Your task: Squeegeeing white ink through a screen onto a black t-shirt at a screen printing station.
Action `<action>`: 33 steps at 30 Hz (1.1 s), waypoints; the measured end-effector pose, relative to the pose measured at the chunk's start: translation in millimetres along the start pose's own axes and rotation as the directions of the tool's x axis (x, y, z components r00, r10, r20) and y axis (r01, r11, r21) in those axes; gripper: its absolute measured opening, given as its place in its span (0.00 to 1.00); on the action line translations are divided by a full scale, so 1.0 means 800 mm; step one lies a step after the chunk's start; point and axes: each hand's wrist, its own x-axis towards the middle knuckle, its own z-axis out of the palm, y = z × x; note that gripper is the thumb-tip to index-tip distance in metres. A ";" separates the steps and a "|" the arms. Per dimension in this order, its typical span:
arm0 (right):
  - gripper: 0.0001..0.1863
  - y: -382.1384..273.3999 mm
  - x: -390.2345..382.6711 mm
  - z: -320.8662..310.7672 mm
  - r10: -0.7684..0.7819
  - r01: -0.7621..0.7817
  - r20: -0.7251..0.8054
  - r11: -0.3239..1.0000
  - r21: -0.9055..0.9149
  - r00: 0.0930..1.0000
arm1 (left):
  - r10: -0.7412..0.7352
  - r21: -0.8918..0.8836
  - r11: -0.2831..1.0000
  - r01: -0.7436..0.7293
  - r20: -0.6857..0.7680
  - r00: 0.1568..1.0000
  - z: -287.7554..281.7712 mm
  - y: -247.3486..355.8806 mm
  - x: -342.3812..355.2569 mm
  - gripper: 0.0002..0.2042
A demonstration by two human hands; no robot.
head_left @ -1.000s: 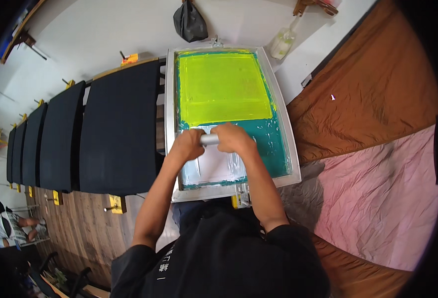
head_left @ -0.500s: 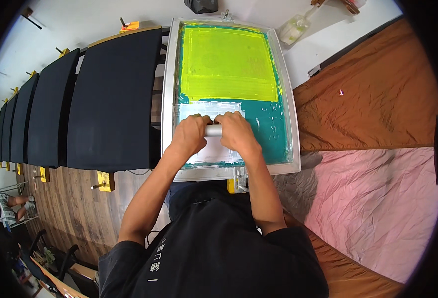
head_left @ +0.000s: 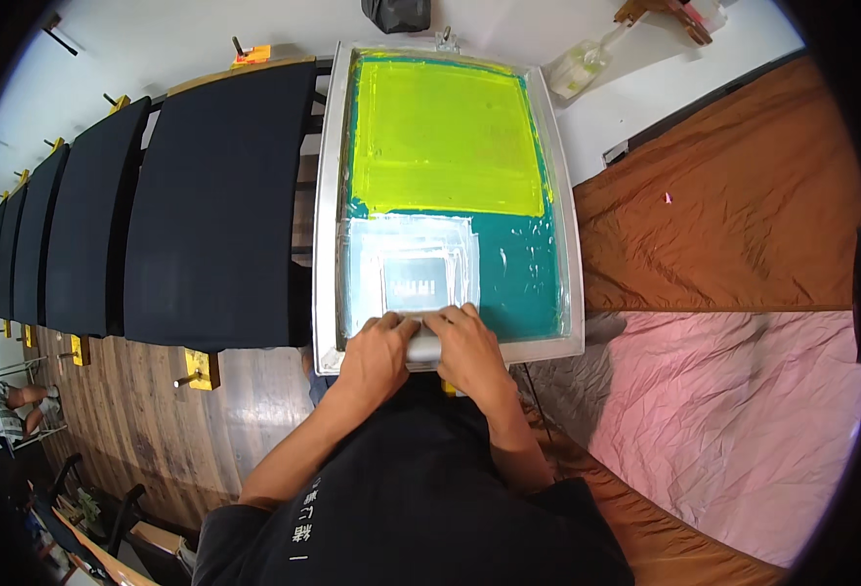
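Note:
My left hand [head_left: 377, 358] and my right hand [head_left: 465, 356] are closed side by side on a pale squeegee handle [head_left: 421, 343] at the near edge of a metal-framed printing screen [head_left: 572, 244]. Yellow-green ink [head_left: 447, 137] covers the screen's far half. Its near half is teal [head_left: 518, 273], with a whitish streaked patch [head_left: 377, 264] at the left, just beyond my fingers; faint lettering shows in this patch. The squeegee's blade is hidden by my hands and the handle.
Several black padded boards [head_left: 210, 205] on yellow brackets [head_left: 200, 370] line the left. Brown [head_left: 714, 225] and pink [head_left: 728, 420] cloths spread to the right. A dark bag [head_left: 396, 12] is beyond the screen. At far left, a seated person [head_left: 5, 415] is partly visible.
Both my hands have drawn the squeegee toward my body, from midway down the screen's near half to its near edge, leaving more of the whitish patch uncovered.

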 end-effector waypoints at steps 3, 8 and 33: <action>0.19 0.000 0.028 -0.034 0.002 -0.003 0.266 1.000 0.006 0.964 | -0.113 0.086 0.992 0.093 0.280 0.953 -0.037 0.009 0.021 0.18; 0.14 0.002 0.080 -0.052 -0.015 0.024 0.192 0.999 -0.047 0.981 | -0.113 0.124 0.988 0.087 0.220 0.969 -0.054 -0.010 0.082 0.16; 0.32 -0.122 -0.094 0.026 -0.110 0.099 -0.113 0.991 -0.094 0.988 | 0.202 0.122 0.975 -0.186 -0.135 0.970 -0.051 -0.019 -0.133 0.23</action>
